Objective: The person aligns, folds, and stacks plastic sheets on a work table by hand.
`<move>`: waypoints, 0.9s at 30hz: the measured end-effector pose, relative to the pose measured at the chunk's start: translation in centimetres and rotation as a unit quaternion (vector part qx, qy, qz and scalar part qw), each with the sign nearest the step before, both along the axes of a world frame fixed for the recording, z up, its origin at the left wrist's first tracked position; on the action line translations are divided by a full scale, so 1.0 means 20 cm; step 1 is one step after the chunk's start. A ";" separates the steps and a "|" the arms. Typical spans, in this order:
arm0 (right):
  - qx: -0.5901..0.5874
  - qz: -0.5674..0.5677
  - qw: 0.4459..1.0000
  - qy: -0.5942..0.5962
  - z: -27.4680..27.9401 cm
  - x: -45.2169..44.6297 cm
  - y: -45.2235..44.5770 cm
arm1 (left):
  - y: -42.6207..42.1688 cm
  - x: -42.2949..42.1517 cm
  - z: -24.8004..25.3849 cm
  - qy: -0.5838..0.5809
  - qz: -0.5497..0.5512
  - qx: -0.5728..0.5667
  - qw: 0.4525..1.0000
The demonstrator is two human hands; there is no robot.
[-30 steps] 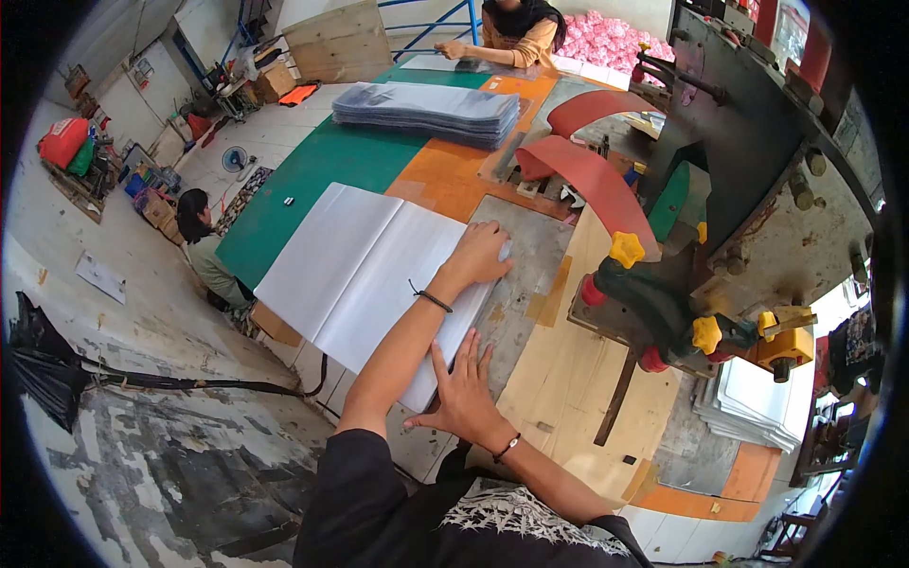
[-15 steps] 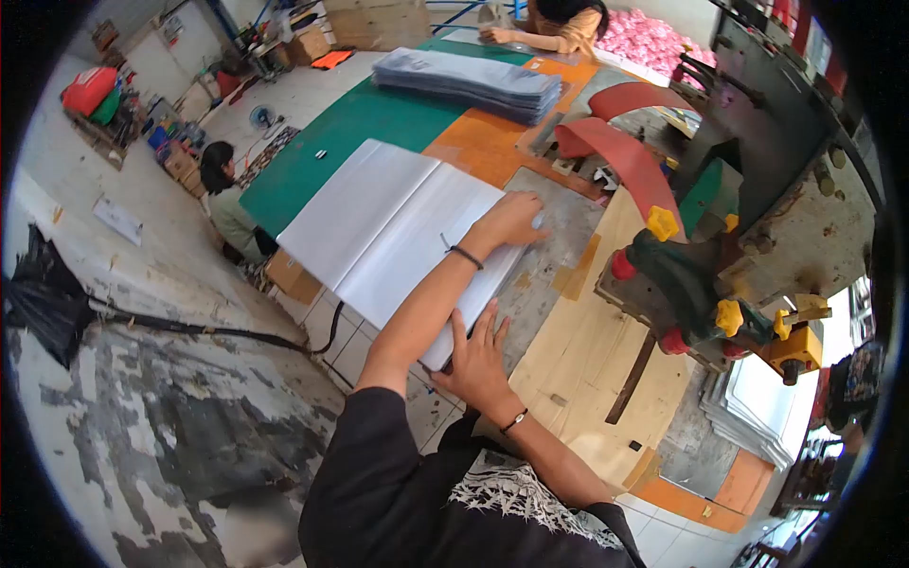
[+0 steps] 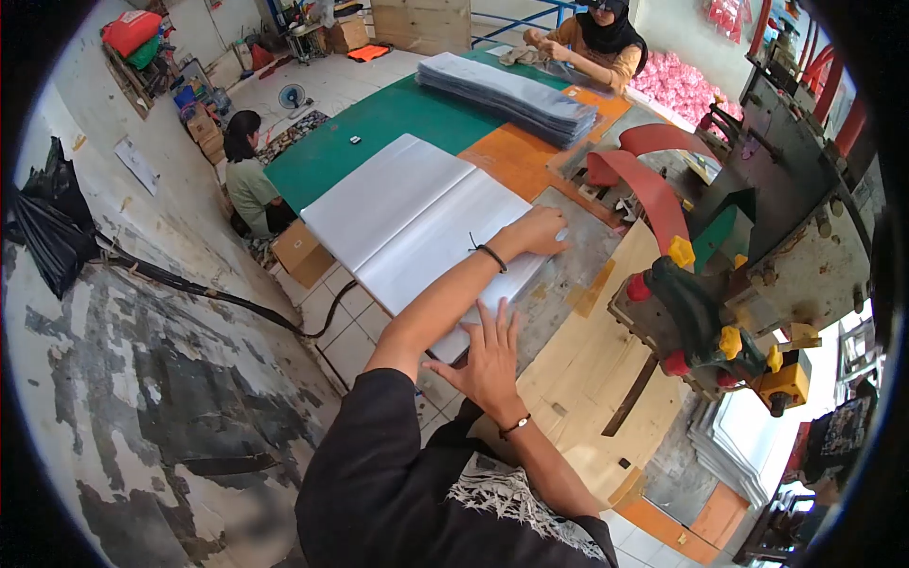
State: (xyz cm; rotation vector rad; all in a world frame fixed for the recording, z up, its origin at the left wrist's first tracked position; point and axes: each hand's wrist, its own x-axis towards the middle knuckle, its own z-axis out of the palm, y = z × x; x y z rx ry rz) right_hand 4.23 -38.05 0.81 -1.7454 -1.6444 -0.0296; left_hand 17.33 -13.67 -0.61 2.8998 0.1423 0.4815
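A stack of pale, glossy sheets, apparently plastic, (image 3: 379, 213) lies on the table with a crease or seam across its middle. My left hand (image 3: 538, 232) reaches across it to the far right edge. Its fingers are curled there, and a small pale bit shows at the fingertips; what they hold is not clear. Beside the near right corner of the stack, my right hand (image 3: 490, 369) has its fingers spread and holds nothing. Part of the stack's near edge is hidden by my left forearm.
A press-like machine with yellow knobs (image 3: 730, 341) stands at right beside a wooden board (image 3: 578, 364). Another sheet pile (image 3: 511, 95) lies on the green tabletop (image 3: 379, 128). One person (image 3: 606, 47) works across the table; another (image 3: 248, 180) sits low at left.
The camera view has shifted, showing more of the person across the table. My right hand has lifted off the stack's edge with fingers spread wider. My left hand stays at the far right edge.
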 end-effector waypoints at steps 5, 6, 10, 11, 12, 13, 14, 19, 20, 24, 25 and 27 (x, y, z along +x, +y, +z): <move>0.013 0.011 1.000 0.025 -0.05 0.01 0.04 | -0.01 -0.02 0.07 0.069 0.016 -0.046 0.996; 0.005 0.007 1.000 0.025 -0.04 0.01 0.04 | -0.01 -0.02 0.11 0.096 0.034 -0.083 0.991; -0.027 0.007 0.999 0.030 -0.01 0.00 0.02 | 0.21 -0.04 0.28 0.217 0.102 -0.126 0.963; -0.033 0.012 0.999 0.031 0.00 0.01 0.02 | 0.35 -0.06 0.22 0.133 0.097 -0.120 0.979; -0.040 0.017 0.999 0.019 0.00 0.01 0.02 | 0.47 -0.12 0.16 0.048 0.093 -0.113 0.988; -0.045 0.022 0.999 0.007 0.00 0.00 0.01 | 0.49 -0.21 0.28 0.108 0.138 -0.118 0.977; -0.048 0.027 0.998 -0.003 0.00 0.00 0.02 | 0.51 -0.31 0.42 0.169 0.182 -0.119 0.961; -0.044 0.084 0.995 -0.020 -0.05 -0.03 0.06 | 0.78 -0.56 0.20 -0.065 0.060 -0.108 0.990; -0.043 0.076 0.996 -0.025 -0.07 -0.03 0.07 | 0.78 -0.57 0.21 -0.054 0.073 -0.108 0.990; -0.054 0.069 0.996 -0.006 -0.07 -0.03 0.07 | 0.75 -0.56 0.22 -0.014 0.133 -0.144 0.980; -0.055 0.070 0.996 -0.004 -0.06 -0.02 0.07 | 0.75 -0.56 0.21 -0.014 0.140 -0.141 0.980; -0.054 0.071 0.996 0.000 -0.05 -0.02 0.07 | 0.80 -0.55 0.19 -0.016 0.143 -0.128 0.981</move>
